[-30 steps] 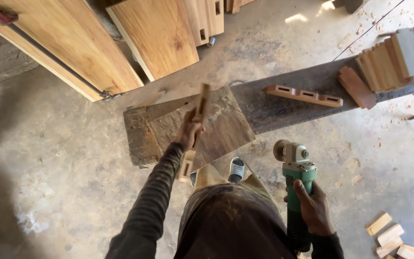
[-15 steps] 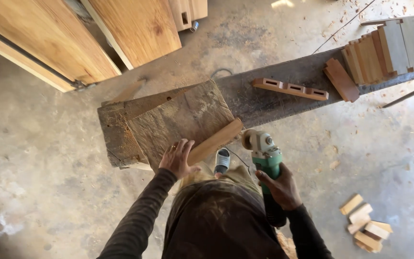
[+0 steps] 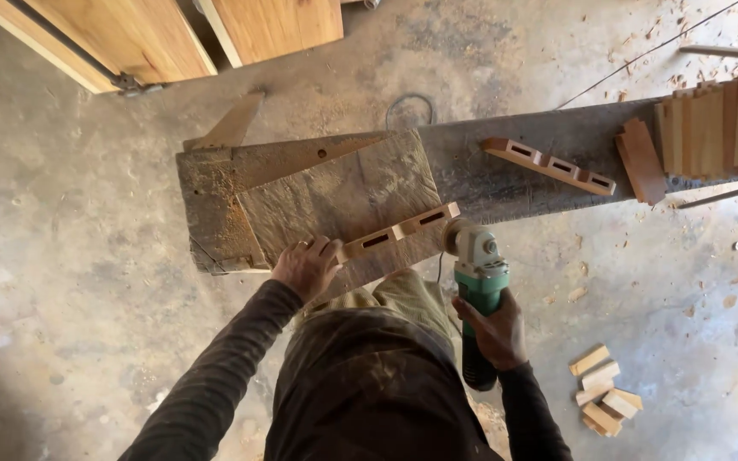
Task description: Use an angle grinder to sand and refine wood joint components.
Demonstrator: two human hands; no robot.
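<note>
A rough, weathered tabletop (image 3: 326, 192) of thick planks stands on a dusty concrete floor (image 3: 70, 282), seen from above the worker's head. Beyond the tabletop, pale wooden panels (image 3: 143, 34) lean at the far edge of the scene. Off the tabletop's right end, along a long grey plank (image 3: 548, 137), a row of wooden boards (image 3: 715, 119) stands on edge, with a slotted wooden strip (image 3: 550, 166) lying just short of them. On the tabletop's near edge lies another slotted wooden piece (image 3: 403, 230), set at a slant. The left hand (image 3: 307, 266) presses down on its near end, fingers curled over the wood and clamped on it. At the piece's far end, the head of a green angle grinder (image 3: 478, 282) touches the wood. The right hand (image 3: 495, 329) grips the grinder's body, fingers wrapped tight around it. On the floor, right of the tabletop and near the worker, small wood offcuts (image 3: 604, 397) sit in a loose heap.
</note>
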